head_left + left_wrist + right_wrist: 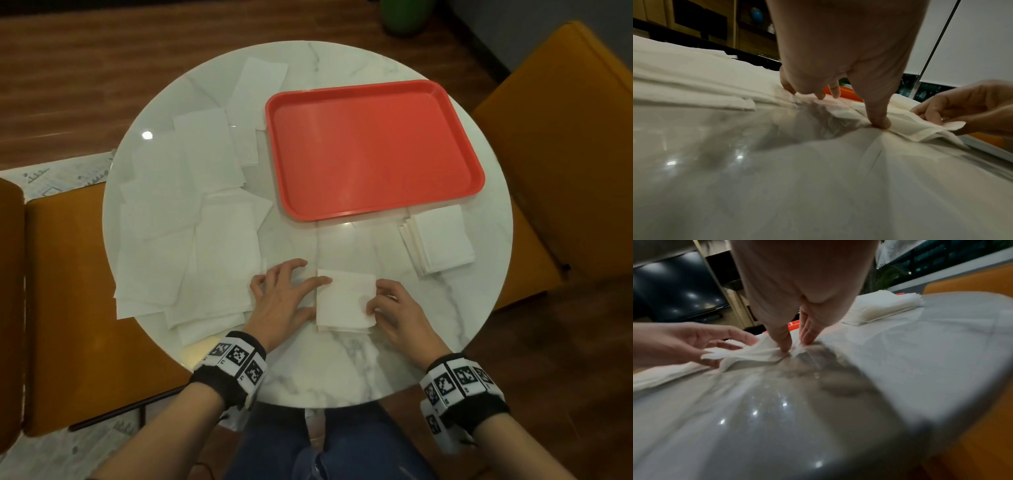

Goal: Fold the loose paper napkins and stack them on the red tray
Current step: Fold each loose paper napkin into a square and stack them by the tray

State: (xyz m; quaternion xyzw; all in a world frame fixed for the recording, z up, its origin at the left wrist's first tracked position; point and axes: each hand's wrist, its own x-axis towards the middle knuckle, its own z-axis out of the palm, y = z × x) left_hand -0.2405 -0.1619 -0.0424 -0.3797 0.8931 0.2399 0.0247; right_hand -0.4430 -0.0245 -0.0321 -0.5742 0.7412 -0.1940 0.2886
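A folded white napkin [344, 301] lies on the marble table [342, 370] near its front edge, between both hands. My left hand [318, 296] rests at the napkin's left edge, index finger laid along the top corner and thumb [878, 120] pressing the edge down. My right hand [376, 298] has curled fingers pinching the napkin's right edge [949, 126], which lifts slightly. The red tray [370, 147] sits beyond with nothing on it. Several loose unfolded napkins [191, 222] overlap on the left half. A stack of folded napkins [440, 240] sits right of the tray's near corner.
Orange chairs stand at the left [68, 308] and right [565, 154] of the round table. The table's rim [342, 404] is close to my wrists. Bare marble shows between the tray and the napkin I hold.
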